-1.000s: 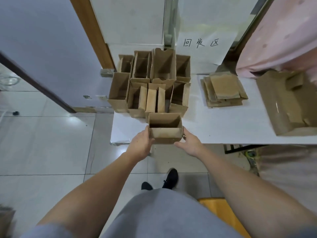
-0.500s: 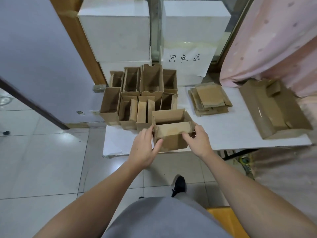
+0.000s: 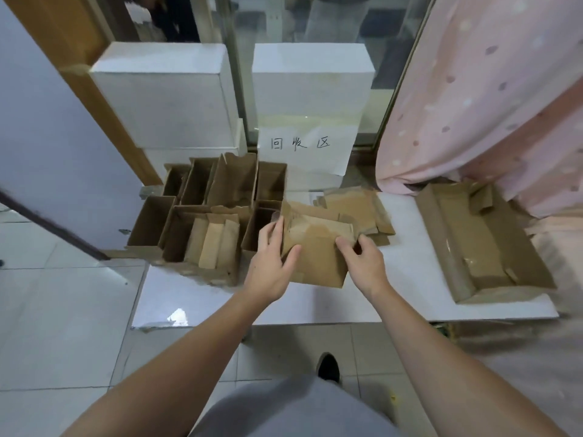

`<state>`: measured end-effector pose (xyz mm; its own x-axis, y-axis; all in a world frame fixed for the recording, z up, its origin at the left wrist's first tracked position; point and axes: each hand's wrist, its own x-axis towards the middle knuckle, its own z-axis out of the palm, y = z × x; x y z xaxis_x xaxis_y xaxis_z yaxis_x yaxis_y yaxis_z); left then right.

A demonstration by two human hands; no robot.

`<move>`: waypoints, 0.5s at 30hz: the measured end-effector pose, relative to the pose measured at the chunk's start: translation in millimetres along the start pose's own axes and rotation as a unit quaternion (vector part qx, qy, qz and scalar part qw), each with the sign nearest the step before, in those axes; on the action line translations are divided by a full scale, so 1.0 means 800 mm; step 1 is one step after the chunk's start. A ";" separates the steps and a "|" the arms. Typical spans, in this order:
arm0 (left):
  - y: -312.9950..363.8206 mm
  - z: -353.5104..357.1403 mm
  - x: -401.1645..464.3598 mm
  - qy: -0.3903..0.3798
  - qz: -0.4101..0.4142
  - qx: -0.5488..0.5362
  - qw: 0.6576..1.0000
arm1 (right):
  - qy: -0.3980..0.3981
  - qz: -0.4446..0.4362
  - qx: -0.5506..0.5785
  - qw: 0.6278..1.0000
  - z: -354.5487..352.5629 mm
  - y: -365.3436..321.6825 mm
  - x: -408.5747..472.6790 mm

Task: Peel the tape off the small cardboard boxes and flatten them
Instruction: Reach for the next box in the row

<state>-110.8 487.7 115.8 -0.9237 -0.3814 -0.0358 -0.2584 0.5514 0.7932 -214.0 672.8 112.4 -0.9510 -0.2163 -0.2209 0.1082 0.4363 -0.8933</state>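
- The small box (image 3: 315, 250) being worked on could spring back open, I'd say, if either hand lets go before the creases are pressed down; it looks half collapsed, not fully flat.
- It sits right against the cluster of open boxes (image 3: 202, 216) on its left, so a careless push from the left hand (image 3: 271, 263) might knock those over or shove them toward the counter (image 3: 220, 298) edge, which is close on that side.
- Any tape left on the cardboard could tear the paper face if pulled too fast; I cannot make out from here whether any tape remains on this one.
- The stack of flattened boxes (image 3: 362, 209) lies just behind it and touching, so sliding the piece forward may scatter that pile.
- The small box lies on the counter between the two hands, near the front middle, tilted a little toward the right.
- The left hand rests on its left edge, fingers fairly straight along the side and the thumb spread over the top face, pressing rather than gripping.
- The right hand (image 3: 362, 263) is at the upper right corner, its fingers curled in and pinching the edge of a flap there.
- A larger opened carton (image 3: 479, 244) sits well apart to the right.
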 end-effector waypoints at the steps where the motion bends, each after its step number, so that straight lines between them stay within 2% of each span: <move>1: 0.008 0.013 0.011 0.000 -0.013 -0.007 1.000 | -0.001 -0.006 -0.003 1.000 -0.013 0.001 0.014; 7: 0.039 0.072 0.060 0.018 -0.094 -0.085 0.992 | -0.024 0.002 -0.008 1.000 -0.069 0.003 0.072; 11: 0.047 0.085 0.078 0.039 -0.123 -0.138 0.982 | -0.040 -0.009 -0.003 0.999 -0.082 0.003 0.084; 15: 0.049 0.085 0.089 0.041 -0.174 -0.187 0.966 | -0.091 -0.020 -0.003 0.996 -0.085 0.016 0.089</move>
<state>-205.8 533.1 102.9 -0.7698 -0.5614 -0.3037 -0.4149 0.0785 0.9065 -300.1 722.0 112.1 -0.8866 -0.3872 -0.2530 0.0697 0.4290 -0.9006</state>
